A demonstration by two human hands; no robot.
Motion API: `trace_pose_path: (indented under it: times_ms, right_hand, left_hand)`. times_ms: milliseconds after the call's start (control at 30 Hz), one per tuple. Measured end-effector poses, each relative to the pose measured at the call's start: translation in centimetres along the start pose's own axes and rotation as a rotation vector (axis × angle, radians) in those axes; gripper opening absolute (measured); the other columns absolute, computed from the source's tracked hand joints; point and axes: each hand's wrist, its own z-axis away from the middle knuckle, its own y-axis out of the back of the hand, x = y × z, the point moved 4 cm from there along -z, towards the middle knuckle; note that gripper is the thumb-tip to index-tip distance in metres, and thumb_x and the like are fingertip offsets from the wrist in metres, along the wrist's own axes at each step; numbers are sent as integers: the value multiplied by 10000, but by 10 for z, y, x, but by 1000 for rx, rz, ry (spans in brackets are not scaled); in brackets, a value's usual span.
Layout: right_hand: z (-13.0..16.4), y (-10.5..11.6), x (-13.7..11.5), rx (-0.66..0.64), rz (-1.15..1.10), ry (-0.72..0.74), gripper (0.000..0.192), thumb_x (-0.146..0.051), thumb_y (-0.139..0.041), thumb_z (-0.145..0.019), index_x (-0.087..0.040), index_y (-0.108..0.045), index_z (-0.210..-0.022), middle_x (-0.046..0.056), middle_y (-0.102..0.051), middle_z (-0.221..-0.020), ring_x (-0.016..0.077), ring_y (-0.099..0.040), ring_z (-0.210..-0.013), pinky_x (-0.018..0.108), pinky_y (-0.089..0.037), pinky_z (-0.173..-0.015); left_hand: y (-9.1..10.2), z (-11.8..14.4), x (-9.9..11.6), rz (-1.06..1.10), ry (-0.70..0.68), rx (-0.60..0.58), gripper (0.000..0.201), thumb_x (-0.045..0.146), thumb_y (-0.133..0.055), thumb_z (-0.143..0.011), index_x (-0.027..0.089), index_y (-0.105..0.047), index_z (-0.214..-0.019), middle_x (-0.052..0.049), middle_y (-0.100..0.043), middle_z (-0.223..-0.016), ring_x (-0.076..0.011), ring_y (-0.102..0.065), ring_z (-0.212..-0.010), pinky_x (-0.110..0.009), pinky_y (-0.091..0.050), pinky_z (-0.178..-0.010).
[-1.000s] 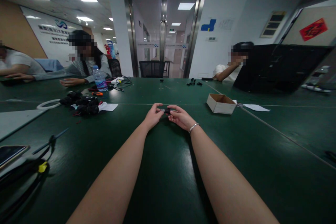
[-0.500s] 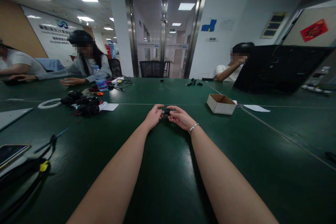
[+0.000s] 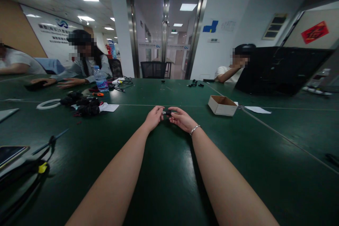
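Just above the green table (image 3: 169, 162), a small black piece with a silvery end (image 3: 167, 113) spans the gap between my hands. My right hand (image 3: 182, 118), with a silver bracelet at its wrist, pinches the black end between thumb and fingers. On the other side, my left hand (image 3: 154, 117) has its thumb and fingers closed at the silvery end. The piece is too small to name, and the fingers cover part of it.
An open cardboard box (image 3: 222, 107) stands to the right. Black cable bundles (image 3: 88, 106), a water bottle (image 3: 100, 79) and a phone (image 3: 12, 155) lie or stand left. Small black pieces (image 3: 194, 83) are farther back. A large black panel (image 3: 280, 70) rises right. Co-workers sit opposite.
My hands stay almost in place, with slightly more of the small piece's silvery end showing. At left, a co-worker's hand has moved right along with a dark object.
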Motion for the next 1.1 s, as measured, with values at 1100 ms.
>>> trace_pose_path:
  times_ms: [1100]
  right_hand:
    - [0, -1, 0, 2, 4, -19, 236, -37, -554, -817, -165, -588, -1012, 58, -654, -817, 98, -611, -631, 207, -517, -624]
  left_hand:
    - [-2, 3, 6, 19, 27, -47, 309, 235, -458, -842, 149, -514, -1134, 40, -484, -566, -71, -422, -428, -168, -312, -417]
